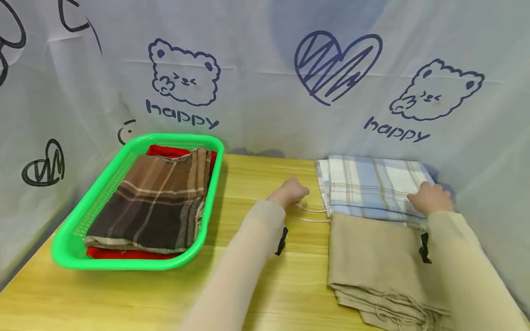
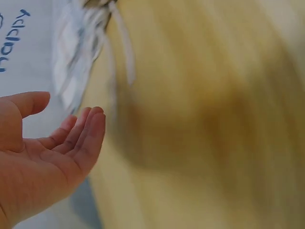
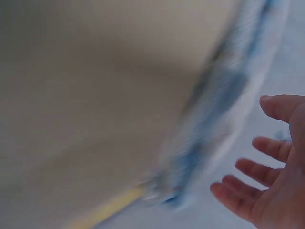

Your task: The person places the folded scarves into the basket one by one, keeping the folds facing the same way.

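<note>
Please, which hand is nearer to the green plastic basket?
Left. The left hand is to the right of the green plastic basket, apart from it; the right hand is farther right, near the blue-and-white plaid cloth.

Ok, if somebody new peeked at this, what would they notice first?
Probably the bright green basket at the left, with brown plaid cloth over red cloth inside. Next, maybe the big heart drawn on the sheet behind. Then the blue-and-white checked cloth at the right, near the right hand.
</note>
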Demonstrator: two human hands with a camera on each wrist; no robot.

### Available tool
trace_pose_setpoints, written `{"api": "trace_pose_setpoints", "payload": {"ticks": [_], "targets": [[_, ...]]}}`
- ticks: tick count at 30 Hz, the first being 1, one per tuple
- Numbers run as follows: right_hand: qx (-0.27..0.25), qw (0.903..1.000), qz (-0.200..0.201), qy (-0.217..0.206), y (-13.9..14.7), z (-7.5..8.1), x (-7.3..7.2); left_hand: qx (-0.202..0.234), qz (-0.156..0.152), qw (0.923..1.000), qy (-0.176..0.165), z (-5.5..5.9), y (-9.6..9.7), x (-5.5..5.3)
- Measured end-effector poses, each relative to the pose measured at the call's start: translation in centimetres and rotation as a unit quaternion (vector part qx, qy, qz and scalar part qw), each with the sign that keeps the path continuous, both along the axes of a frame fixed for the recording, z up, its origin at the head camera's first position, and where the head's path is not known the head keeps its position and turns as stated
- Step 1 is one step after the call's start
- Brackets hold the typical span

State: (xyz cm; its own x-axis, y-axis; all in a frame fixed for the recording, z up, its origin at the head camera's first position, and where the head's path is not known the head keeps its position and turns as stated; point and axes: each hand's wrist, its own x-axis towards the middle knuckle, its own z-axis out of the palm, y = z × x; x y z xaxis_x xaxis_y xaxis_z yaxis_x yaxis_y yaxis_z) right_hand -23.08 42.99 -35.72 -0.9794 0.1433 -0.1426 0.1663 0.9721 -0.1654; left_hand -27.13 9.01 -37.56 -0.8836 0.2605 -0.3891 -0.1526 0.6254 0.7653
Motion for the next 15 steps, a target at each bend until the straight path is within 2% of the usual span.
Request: {"api": "trace_pose_setpoints", "payload": {"ticks": [2,4,5,7,9,11,13,15], "targets": [[0.001,0.9992,-0.034,-0.02,1.2,-1.0,0.8,0.033,0.014,0.9993,-0.014,-1.9,1.0,-0.3],[0.003,0.9977,-0.059,-0.035,2.2,-1.7,1.4,0.076,0.028,0.9963,-0.03,-5.6,2.4,-2.0],[0.006,0.9965,-0.071,-0.042,2.6,-2.0,1.6,0.103,0.033,0.9937,-0.028,-7.8,3.2,-3.1],[-0.014,0.9931,-0.101,-0.058,3.1,-2.3,2.1,0.158,0.056,0.9843,-0.056,-12.2,5.3,-5.6],[-0.047,0.9899,-0.113,-0.071,3.5,-2.5,2.6,0.2,0.079,0.9722,-0.092,-16.3,7.5,-7.8],[-0.087,0.9856,-0.117,-0.086,3.7,-2.5,2.9,0.224,0.091,0.9633,-0.117,-18.4,9.3,-8.8],[-0.126,0.9799,-0.122,-0.096,3.7,-2.5,3.1,0.23,0.098,0.9582,-0.139,-19.2,10.4,-9.2],[-0.147,0.9767,-0.127,-0.091,3.8,-2.5,3.1,0.237,0.096,0.9559,-0.144,-18.9,10.6,-9.0]]}}
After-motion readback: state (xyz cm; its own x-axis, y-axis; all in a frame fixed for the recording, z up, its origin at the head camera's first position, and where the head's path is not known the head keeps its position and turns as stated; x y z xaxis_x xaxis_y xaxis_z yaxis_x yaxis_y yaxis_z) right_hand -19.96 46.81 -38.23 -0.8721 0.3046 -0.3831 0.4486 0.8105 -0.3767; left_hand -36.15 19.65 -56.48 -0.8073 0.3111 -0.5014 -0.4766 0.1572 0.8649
